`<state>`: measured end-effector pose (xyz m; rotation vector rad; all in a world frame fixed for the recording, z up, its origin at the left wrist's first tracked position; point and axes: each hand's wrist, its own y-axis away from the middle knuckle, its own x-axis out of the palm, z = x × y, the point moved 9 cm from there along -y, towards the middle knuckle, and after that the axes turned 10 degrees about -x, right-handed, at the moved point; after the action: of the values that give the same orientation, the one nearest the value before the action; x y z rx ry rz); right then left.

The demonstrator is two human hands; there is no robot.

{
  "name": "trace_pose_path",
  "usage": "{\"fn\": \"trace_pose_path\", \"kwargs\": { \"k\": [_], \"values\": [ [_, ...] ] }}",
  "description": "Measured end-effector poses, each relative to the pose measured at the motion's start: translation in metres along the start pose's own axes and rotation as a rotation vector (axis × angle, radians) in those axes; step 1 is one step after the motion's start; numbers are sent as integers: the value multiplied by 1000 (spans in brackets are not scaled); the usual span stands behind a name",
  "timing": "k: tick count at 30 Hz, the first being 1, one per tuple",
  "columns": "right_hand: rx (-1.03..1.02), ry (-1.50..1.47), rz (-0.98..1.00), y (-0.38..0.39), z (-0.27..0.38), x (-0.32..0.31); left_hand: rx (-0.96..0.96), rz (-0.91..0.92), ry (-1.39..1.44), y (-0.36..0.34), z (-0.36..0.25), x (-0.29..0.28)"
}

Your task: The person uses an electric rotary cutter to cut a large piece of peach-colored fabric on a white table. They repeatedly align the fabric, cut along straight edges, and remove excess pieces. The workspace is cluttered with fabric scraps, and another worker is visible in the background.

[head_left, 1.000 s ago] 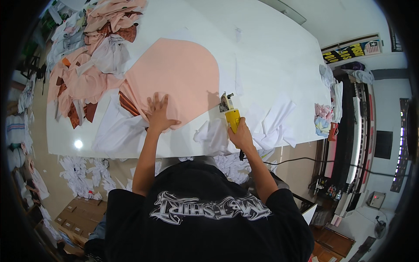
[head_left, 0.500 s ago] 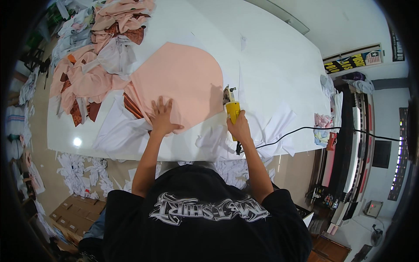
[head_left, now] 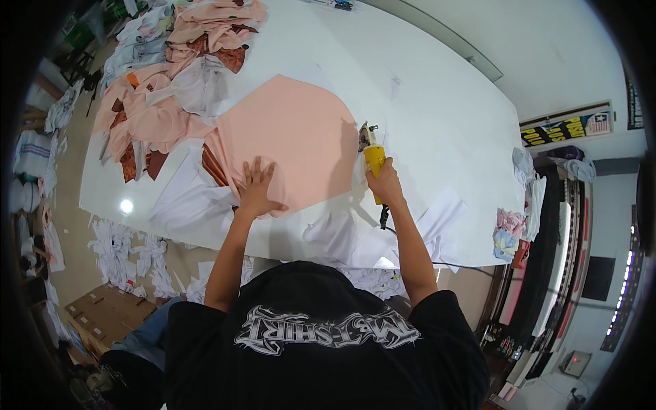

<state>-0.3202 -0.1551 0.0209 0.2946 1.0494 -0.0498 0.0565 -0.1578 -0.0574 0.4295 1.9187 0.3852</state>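
Note:
A peach fabric panel (head_left: 301, 130) with a curved right edge lies on the white table (head_left: 444, 150). My left hand (head_left: 258, 188) rests on its lower left part, fingers spread, beside an orange-brown striped piece (head_left: 212, 164). My right hand (head_left: 383, 179) grips a yellow handheld electric cutter (head_left: 374, 156), whose metal head is at the panel's right edge and whose black cord trails from its lower end. Loose white cloth lies below the panel, at left (head_left: 181, 205) and right (head_left: 331, 232).
Piled peach, white and brown fabric (head_left: 167, 102) covers the table's left side. Small garments (head_left: 509, 229) sit at its right edge. White scraps (head_left: 113, 246) and cardboard (head_left: 109, 307) lie on the floor. A person in dark clothes (head_left: 133, 355) is at lower left. A long machine (head_left: 560, 225) stands right.
My right hand has moved the cutter up and away from me, along the curved edge. My left hand stays spread on the panel. The view has shifted slightly.

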Motion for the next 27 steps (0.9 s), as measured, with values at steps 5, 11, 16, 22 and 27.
{"fn": "trace_pose_path", "kwargs": {
  "k": [5,11,16,22,27],
  "values": [
    [-85,5,41,-30,-5,-7,-8,9,6,2,0,-2],
    [-196,48,55,-64,-4,-14,-13,18,87,6,3,-3],
    [-245,53,108,-88,0,-19,-57,13,30,5,2,-5],
    [-314,97,164,-116,7,-25,-97,10,-39,6,-3,-8],
    [-371,118,205,-135,19,-32,-46,-25,45,8,-2,-8]
  ]
}}
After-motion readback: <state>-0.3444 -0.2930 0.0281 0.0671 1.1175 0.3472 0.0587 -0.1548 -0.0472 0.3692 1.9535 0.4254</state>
